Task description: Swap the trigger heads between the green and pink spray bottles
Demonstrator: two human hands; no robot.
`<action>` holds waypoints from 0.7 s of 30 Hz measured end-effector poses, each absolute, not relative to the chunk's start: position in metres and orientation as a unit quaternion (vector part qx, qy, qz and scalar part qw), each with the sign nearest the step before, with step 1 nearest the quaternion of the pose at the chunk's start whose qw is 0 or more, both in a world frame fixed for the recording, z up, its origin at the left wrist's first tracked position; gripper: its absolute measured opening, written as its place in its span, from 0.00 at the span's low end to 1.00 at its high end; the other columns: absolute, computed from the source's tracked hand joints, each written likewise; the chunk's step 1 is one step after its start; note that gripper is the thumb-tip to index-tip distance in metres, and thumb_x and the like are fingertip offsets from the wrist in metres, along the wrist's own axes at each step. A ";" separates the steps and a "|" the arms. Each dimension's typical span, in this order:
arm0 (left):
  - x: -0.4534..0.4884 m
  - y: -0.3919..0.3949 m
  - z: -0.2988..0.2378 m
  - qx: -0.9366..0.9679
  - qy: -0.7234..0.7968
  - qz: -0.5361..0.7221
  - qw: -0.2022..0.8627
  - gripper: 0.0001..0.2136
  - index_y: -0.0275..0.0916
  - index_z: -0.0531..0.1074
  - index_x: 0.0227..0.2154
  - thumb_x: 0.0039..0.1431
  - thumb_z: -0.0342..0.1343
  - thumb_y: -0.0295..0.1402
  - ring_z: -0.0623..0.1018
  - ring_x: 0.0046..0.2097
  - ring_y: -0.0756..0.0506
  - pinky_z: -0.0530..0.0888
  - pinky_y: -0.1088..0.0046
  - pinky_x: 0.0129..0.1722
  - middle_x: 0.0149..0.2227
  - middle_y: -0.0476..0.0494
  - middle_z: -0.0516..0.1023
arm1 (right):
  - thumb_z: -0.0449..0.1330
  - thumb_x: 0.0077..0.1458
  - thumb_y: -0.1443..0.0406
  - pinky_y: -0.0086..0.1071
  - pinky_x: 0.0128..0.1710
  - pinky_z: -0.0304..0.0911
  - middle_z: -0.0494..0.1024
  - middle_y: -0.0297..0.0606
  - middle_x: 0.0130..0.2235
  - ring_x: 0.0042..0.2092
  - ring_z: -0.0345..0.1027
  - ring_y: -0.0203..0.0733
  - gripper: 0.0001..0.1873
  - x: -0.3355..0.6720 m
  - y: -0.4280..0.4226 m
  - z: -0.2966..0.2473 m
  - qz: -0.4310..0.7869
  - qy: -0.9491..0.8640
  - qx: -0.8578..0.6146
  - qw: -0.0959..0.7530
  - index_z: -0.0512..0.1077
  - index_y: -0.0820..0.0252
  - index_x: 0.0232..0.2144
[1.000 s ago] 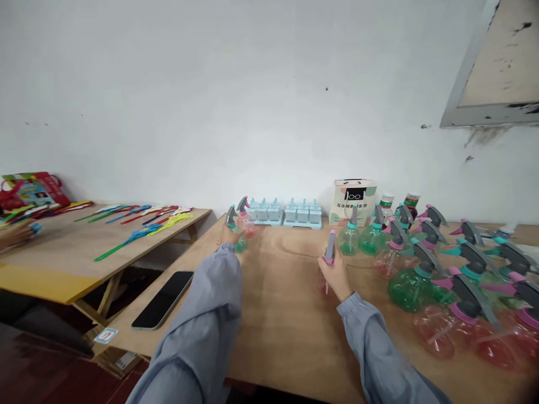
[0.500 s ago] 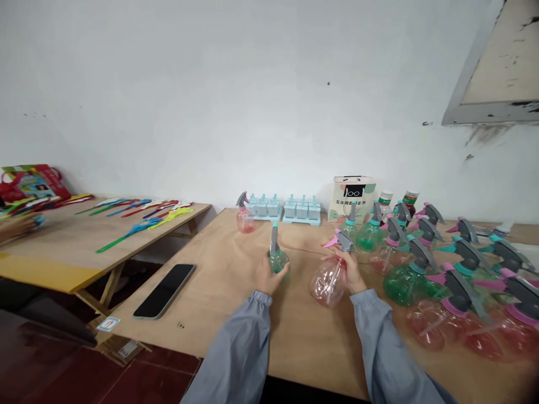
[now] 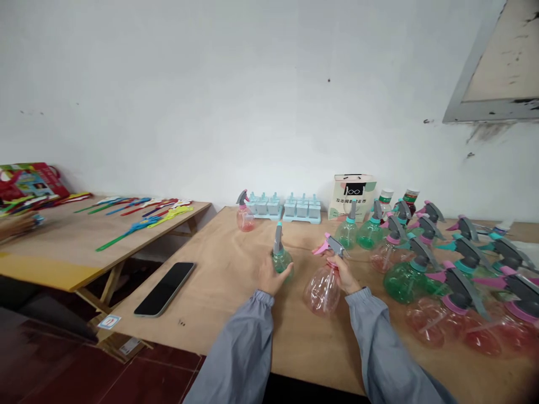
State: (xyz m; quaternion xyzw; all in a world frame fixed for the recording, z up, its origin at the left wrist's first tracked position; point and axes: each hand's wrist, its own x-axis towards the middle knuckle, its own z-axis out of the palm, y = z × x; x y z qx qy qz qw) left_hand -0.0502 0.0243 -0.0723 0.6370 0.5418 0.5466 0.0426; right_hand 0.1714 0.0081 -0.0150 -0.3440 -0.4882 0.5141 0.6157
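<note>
My left hand (image 3: 272, 275) is curled round the body of a green spray bottle (image 3: 282, 259) with a grey trigger head, which is upright on the wooden table. My right hand (image 3: 342, 274) grips a clear pink spray bottle (image 3: 321, 292) by its neck, just below the pink and grey trigger head. That bottle tilts slightly, and I cannot tell whether its base touches the table. To the right stand several more spray bottles, among them a green one (image 3: 405, 283) and a pink one (image 3: 425, 321). Another pink spray bottle (image 3: 245, 219) stands alone at the back.
Two light blue ice-pop moulds (image 3: 302, 210) and a paper bag (image 3: 352, 196) are along the wall. A black phone (image 3: 165, 289) lies at the table's left edge. On the left table (image 3: 54, 252) lie colourful flat strips, with another person's hand (image 3: 19, 225) over it.
The pink bottle in my right hand has moved a little left and nearer to me. My left hand and the green bottle have shifted slightly right.
</note>
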 end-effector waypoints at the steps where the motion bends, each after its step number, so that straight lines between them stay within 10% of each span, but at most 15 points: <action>1: -0.050 0.025 -0.073 0.637 0.540 0.549 0.044 0.29 0.39 0.65 0.53 0.51 0.63 0.45 0.79 0.48 0.36 0.76 0.55 0.47 0.45 0.36 0.78 | 0.62 0.40 0.58 0.35 0.32 0.70 0.81 0.37 0.32 0.38 0.75 0.48 0.18 0.170 0.006 -0.014 0.520 -0.494 -0.340 0.609 0.77 0.55 0.37; 21: -0.051 0.026 -0.071 0.649 0.534 0.539 0.055 0.29 0.39 0.65 0.53 0.51 0.63 0.47 0.79 0.48 0.36 0.76 0.57 0.47 0.45 0.37 0.77 | 0.64 0.42 0.49 0.31 0.28 0.69 0.81 0.39 0.32 0.34 0.72 0.42 0.18 0.157 -0.005 -0.004 0.526 -0.473 -0.335 0.623 0.75 0.54 0.28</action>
